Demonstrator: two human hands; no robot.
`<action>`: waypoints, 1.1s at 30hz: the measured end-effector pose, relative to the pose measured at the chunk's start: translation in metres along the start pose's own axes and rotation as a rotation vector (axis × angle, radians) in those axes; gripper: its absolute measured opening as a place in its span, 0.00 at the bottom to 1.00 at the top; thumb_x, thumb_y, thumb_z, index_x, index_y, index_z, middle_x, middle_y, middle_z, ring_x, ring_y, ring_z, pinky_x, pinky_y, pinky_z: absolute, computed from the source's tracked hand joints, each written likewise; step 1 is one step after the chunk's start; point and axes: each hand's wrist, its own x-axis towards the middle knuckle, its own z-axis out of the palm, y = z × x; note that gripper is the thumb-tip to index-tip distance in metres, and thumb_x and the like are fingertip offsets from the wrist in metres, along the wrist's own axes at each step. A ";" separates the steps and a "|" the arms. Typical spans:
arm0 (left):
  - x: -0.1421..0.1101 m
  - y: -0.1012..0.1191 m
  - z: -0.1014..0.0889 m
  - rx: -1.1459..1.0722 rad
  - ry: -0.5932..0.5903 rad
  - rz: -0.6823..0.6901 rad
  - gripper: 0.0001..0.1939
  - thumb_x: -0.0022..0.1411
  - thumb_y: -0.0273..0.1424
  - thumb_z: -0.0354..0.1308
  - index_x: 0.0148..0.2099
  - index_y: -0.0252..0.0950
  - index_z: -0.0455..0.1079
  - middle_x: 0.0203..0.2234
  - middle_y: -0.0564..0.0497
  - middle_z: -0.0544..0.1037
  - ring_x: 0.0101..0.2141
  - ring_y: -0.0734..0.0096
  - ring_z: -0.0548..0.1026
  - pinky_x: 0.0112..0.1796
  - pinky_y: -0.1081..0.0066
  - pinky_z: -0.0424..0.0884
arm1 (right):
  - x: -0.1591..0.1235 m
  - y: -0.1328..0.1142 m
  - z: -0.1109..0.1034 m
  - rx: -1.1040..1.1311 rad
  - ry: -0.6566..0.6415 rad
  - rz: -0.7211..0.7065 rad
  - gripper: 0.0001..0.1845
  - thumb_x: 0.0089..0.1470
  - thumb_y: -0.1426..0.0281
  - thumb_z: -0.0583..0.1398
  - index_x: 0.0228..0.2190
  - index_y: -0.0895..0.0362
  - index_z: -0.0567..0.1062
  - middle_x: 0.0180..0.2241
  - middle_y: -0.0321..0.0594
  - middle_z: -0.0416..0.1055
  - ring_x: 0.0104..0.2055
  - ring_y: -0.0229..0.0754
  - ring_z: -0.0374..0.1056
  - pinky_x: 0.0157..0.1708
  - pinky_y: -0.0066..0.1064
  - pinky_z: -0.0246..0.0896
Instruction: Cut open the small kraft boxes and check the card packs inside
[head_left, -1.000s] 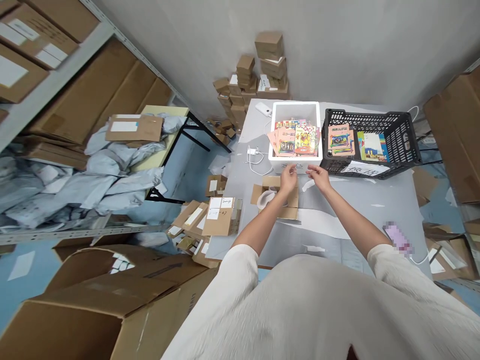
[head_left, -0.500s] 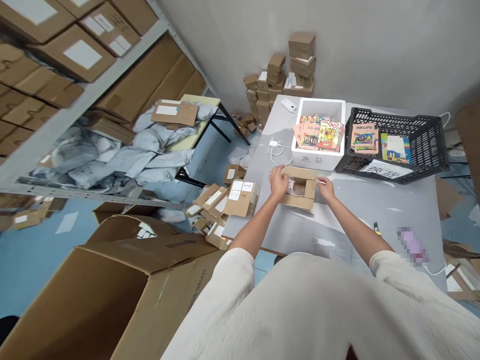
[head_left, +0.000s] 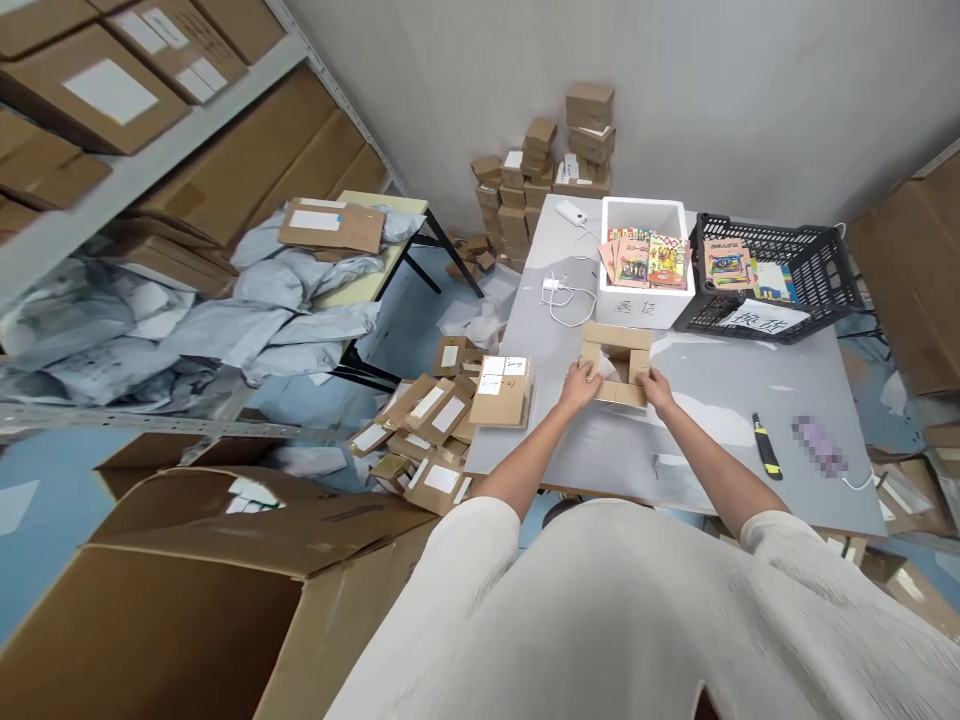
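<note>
A small cardboard box (head_left: 619, 338) lies on the grey table (head_left: 555, 440) with its top flaps spread apart. Something whitish, perhaps plastic wrap, shows in its opening. My left hand (head_left: 580, 386) grips the box's near left corner. On the right edge, the fingers of my right hand (head_left: 657, 389) are closed around a flap. Just beyond the box stands a white foam bin (head_left: 643, 310) holding colourful booklets (head_left: 667, 265). To the left of my left hand, a taped carton (head_left: 499, 405) with white labels sits by the table's edge.
A black plastic crate (head_left: 817, 260) with more booklets stands beside the bin. A yellow-black utility knife (head_left: 766, 447) lies at the right, near a blurred purple object (head_left: 820, 445). Several parcels (head_left: 435, 420) are heaped left of the table. A large open carton (head_left: 360, 600) stands at lower left.
My left hand has slid from the box's far left corner to its near left corner. My right hand, previously beside the box, now grips its right edge. The camera view has shifted.
</note>
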 end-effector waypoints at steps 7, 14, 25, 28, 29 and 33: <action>-0.010 0.016 -0.042 0.280 0.091 0.261 0.28 0.69 0.37 0.64 0.69 0.39 0.75 0.68 0.36 0.67 0.70 0.43 0.66 0.70 0.53 0.63 | -0.028 -0.047 0.012 0.093 0.106 -0.064 0.29 0.58 0.49 0.60 0.53 0.53 0.79 0.55 0.46 0.81 0.56 0.55 0.74 0.61 0.46 0.68; -0.027 -0.003 -0.122 0.211 0.368 0.370 0.28 0.70 0.34 0.62 0.70 0.39 0.72 0.68 0.36 0.64 0.70 0.45 0.65 0.71 0.51 0.62 | -0.028 -0.100 0.085 0.156 0.007 -0.277 0.35 0.64 0.48 0.61 0.65 0.50 0.67 0.61 0.48 0.77 0.60 0.52 0.72 0.67 0.51 0.63; -0.111 -0.098 -0.245 0.137 0.779 0.028 0.30 0.71 0.31 0.58 0.73 0.40 0.67 0.73 0.39 0.60 0.73 0.49 0.62 0.72 0.53 0.61 | -0.042 -0.161 0.264 0.017 -0.494 -0.563 0.42 0.64 0.39 0.58 0.68 0.52 0.72 0.67 0.53 0.69 0.68 0.57 0.66 0.70 0.52 0.62; -0.123 -0.122 -0.255 0.099 0.778 -0.106 0.33 0.71 0.31 0.59 0.75 0.40 0.63 0.79 0.39 0.51 0.76 0.46 0.56 0.73 0.51 0.59 | -0.042 -0.161 0.291 -0.033 -0.548 -0.517 0.44 0.64 0.38 0.58 0.70 0.51 0.70 0.71 0.52 0.67 0.71 0.59 0.64 0.72 0.55 0.57; -0.126 -0.129 -0.256 0.093 0.769 -0.142 0.34 0.70 0.31 0.60 0.76 0.39 0.63 0.80 0.39 0.49 0.77 0.45 0.54 0.73 0.50 0.58 | -0.041 -0.157 0.295 -0.055 -0.543 -0.500 0.43 0.64 0.38 0.57 0.69 0.51 0.71 0.71 0.51 0.67 0.71 0.59 0.64 0.72 0.56 0.56; -0.127 -0.149 -0.245 0.081 0.688 -0.185 0.32 0.70 0.31 0.59 0.74 0.39 0.63 0.80 0.38 0.49 0.77 0.43 0.54 0.73 0.46 0.57 | -0.035 -0.134 0.293 -0.124 -0.536 -0.500 0.38 0.65 0.40 0.55 0.63 0.51 0.77 0.67 0.51 0.72 0.67 0.57 0.67 0.72 0.54 0.56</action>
